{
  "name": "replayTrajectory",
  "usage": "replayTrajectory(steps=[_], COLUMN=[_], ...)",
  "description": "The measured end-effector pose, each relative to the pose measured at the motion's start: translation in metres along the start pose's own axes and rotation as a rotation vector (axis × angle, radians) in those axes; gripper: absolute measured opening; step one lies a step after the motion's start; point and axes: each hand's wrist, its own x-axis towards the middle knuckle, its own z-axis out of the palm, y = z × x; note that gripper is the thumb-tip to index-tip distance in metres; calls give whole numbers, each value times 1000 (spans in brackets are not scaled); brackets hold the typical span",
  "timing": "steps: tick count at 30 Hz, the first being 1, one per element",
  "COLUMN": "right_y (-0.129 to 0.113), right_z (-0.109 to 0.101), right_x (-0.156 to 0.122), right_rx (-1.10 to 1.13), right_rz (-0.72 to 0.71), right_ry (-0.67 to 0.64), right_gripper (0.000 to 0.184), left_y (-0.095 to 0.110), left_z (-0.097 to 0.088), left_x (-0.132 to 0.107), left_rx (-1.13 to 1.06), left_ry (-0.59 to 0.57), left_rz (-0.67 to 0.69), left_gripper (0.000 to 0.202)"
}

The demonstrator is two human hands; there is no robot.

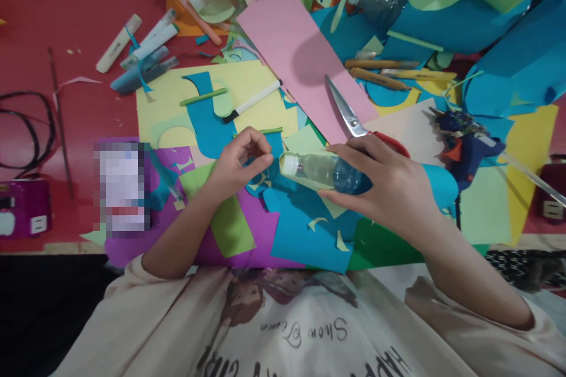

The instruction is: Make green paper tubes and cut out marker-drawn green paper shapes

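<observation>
My right hand (380, 182) grips a small clear plastic bottle (316, 168) with a white cap. The bottle lies on its side, its cap pointing left. Pale yellow paper (305, 181) runs along the bottle and up around the cap. My left hand (245, 159) is just left of the cap and apart from it. Its thumb and forefinger curl together in a pinch; whether anything small sits between the tips cannot be made out. Scissors (349, 118) with red handles lie open beyond my right hand, which partly covers the handles.
Coloured sheets, including pink paper (300, 53) and blue paper (309, 241), overlap with scraps on the red table (26, 41). A black-and-white marker (254, 100) lies ahead. A phone (126, 188) rests left. At right are a blue glue gun (475, 153) and brown pens (380, 78).
</observation>
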Motion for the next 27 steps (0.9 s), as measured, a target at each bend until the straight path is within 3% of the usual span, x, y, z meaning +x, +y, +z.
replayTrajectory(steps=[3,6,10,16,27], right_y=[-2,-4,-6,-7,-10], right_z=[-3,-4,-6,-7,-8], right_x=[-3,-5,-6,-5,-2], right_rx=[27,62,84,104,120], right_rz=[-20,-33,-29,-36,-46], right_ry=[-17,-38,-51,-51,-44], right_gripper=[43,45,44,42,41], left_y=[-2,-2,-3,-4,-5], left_z=[4,9,12,15,19], left_x=[2,2,-1,-2,-2], left_rx=[-324,-463,-481,-495,-598], left_ry=[-18,-40,-72,0,23], left_rz=[-89,-153,-182,-163,-206], left_gripper=[31,31,30,22,25])
